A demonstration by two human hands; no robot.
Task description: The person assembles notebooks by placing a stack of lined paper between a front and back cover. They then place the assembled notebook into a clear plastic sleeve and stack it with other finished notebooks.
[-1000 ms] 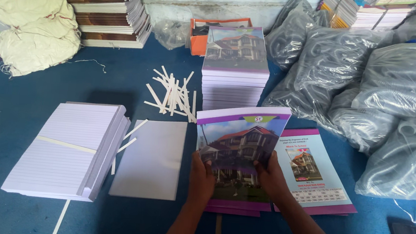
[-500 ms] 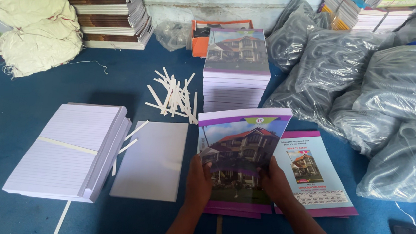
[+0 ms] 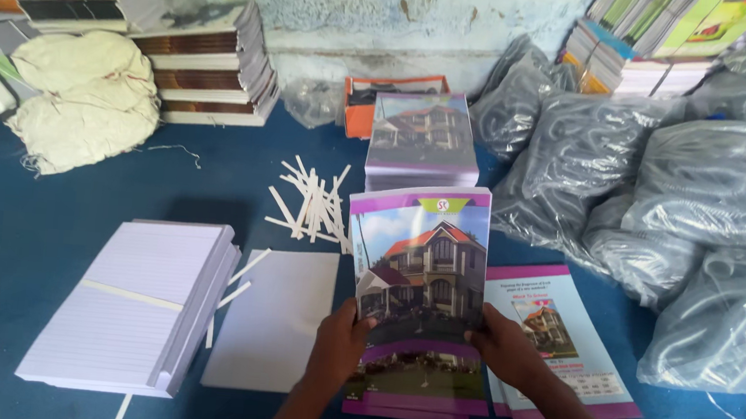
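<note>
Left hand (image 3: pixel 337 344) pinched lower left edge of glossy purple-bordered notebook cover with house photo (image 3: pixel 418 262), thumb on front, fingers behind. Right hand (image 3: pixel 509 346) clamped lower right edge same way. Cover stood tilted up over blue table (image 3: pixel 25 235), above flat purple-edged cover pile (image 3: pixel 416 390). Flat covers with small house print (image 3: pixel 558 339) lay just right of it. White blank sheet (image 3: pixel 276 317) and ruled page stack (image 3: pixel 139 302) sat left. Pale sticks (image 3: pixel 311 205) lay beyond, near tall cover stack (image 3: pixel 421 142).

Bookbinding workshop: stacked notebooks (image 3: pixel 421 142), ruled paper stacks (image 3: pixel 130 306).
</note>
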